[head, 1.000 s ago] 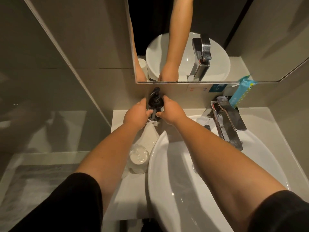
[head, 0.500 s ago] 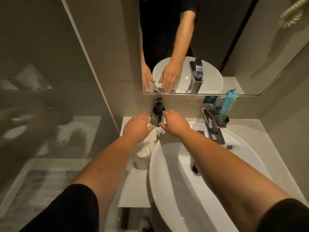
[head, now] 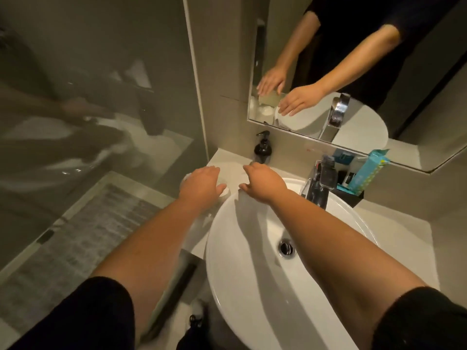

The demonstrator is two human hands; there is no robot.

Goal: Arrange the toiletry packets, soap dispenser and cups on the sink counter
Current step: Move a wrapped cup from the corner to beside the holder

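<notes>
A black pump soap dispenser (head: 262, 147) stands upright at the back of the white counter (head: 394, 231), against the wall. My left hand (head: 199, 184) hangs with straight fingers over a wrapped clear cup (head: 224, 192), which it mostly hides. I cannot tell if it touches the cup. My right hand (head: 262, 184) hovers with relaxed fingers in front of the dispenser, above the basin's back rim, holding nothing. A teal toiletry packet (head: 371, 170) leans in a black tray (head: 355, 197) at the back right, with other packets partly hidden.
The white oval basin (head: 242, 261) fills the counter's middle, with a chrome faucet (head: 321, 183) behind it. A mirror (head: 379, 72) hangs above. A glass shower panel (head: 88, 109) stands to the left, and the counter's left edge drops to the floor.
Both hands have let go of the soap dispenser and drawn back toward me. The left hand now hangs over the cup. The view has pulled back and tilted.
</notes>
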